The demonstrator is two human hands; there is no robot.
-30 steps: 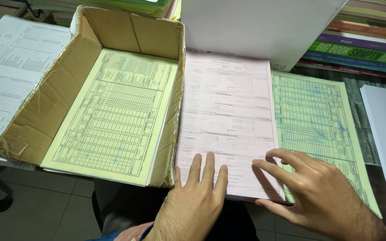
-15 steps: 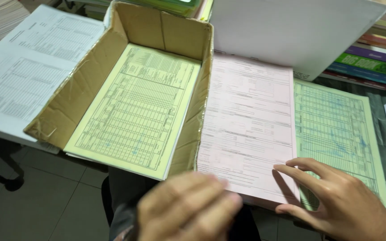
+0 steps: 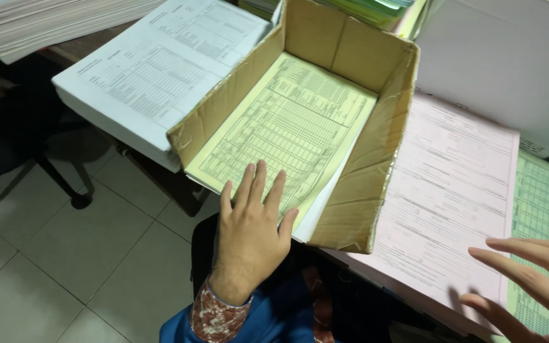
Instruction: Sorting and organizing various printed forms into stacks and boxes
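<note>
An open cardboard box [image 3: 370,159] lies on the desk with its near side folded down, holding a stack of yellow printed forms [image 3: 287,127]. My left hand [image 3: 252,228] rests flat, fingers spread, on the near edge of the yellow stack. To the right lies a pile of pink forms [image 3: 452,197], and beside it a pile of green forms [image 3: 544,209]. Hovering over the near corner of the pink and green piles, my right hand [image 3: 528,279] has its fingers apart and holds nothing.
A thick stack of white printed sheets [image 3: 154,70] sits left of the box. A white box [image 3: 503,63] stands behind the pink pile. A black office chair [image 3: 7,140] stands on the tiled floor at the left. More paper stacks fill the far edge.
My left hand moved left from the pink pile onto the yellow forms in the box. My right hand lifted off the pink and green sheets. The view swung left.
</note>
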